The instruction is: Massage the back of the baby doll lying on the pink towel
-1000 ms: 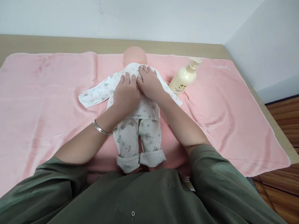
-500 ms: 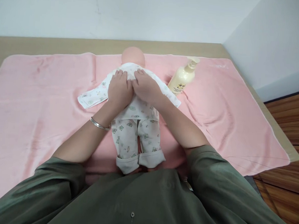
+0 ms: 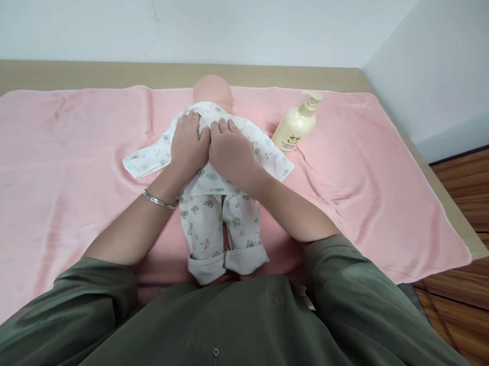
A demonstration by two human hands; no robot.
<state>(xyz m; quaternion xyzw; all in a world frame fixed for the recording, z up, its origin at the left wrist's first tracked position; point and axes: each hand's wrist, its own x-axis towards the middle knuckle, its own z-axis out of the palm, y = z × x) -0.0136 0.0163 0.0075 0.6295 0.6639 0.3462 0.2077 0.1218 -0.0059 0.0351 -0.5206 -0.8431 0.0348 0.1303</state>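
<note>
A baby doll (image 3: 212, 91) lies lengthwise before me, its smooth head at the far end and no face showing. It wears a white printed top (image 3: 272, 150) with sleeves spread to both sides, and matching trousers (image 3: 242, 222) with turned-up cuffs. My left hand (image 3: 188, 144) rests flat on the upper part of the top, fingers stretched toward the head. Beside it, thumb sides touching, my right hand (image 3: 232, 153) also lies open and flat on the cloth. Neither hand grips anything. The doll's feet are mostly hidden by my shirt.
A cream pump bottle (image 3: 297, 122) stands tilted in view just right of the doll's right-hand sleeve. Under everything lies a pink blanket (image 3: 79, 184) on a wooden table (image 3: 276, 76). White walls border the back and right; a wood-grain cabinet (image 3: 471, 191) is at the right.
My right hand has slid slightly down and left on the doll's top and its fingers lie straighter. My left hand's fingers have flattened too. The whole view has shifted slightly.
</note>
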